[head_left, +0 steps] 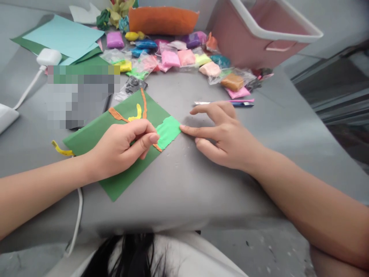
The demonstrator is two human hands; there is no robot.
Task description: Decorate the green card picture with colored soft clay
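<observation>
A dark green sheet of card (113, 186) lies at an angle on the table. Bright green modelling clay (170, 132) is spread flat over its right corner. Orange clay strips (144, 104) and a curved yellow clay piece (138, 111) are stuck on the sheet. My left hand (121, 144) is over the card with its fingers curled and the thumb pressed to them; whatever they hold, if anything, is hidden. The index fingertip of my right hand (223, 134) touches the outer edge of the bright green clay, its fingers apart and holding nothing.
Several bagged clay packs (170, 59) lie across the back, near a pink bin (239, 42). A craft knife (242, 104) rests beyond my right hand. Left are paper sheets (63, 36), a white charger (49, 57) and a yellow strip (62, 149).
</observation>
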